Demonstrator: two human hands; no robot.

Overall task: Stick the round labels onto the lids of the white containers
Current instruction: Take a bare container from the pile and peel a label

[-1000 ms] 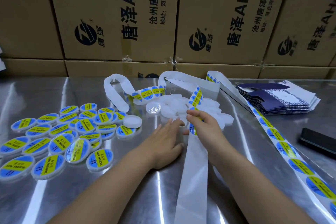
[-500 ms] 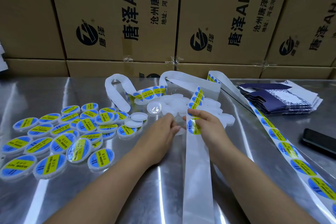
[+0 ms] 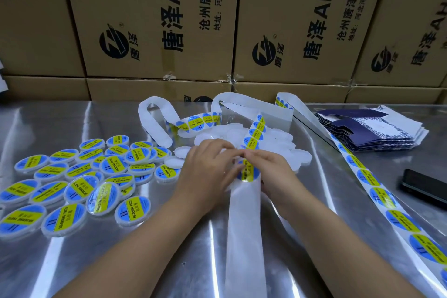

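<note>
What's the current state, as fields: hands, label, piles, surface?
left hand: fingertips at the round blue-and-yellow label; grip hidden
right hand: pinches that label's top edge
label carrier: white paper backing strip
labelled white round containers: heap, left
unlabelled white round containers: heap behind the hands
surface: shiny metal table
right edge: black phone

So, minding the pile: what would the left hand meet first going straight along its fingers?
Likely the label strip that the right hand pinches, just ahead of the left hand; depth unclear.
</note>
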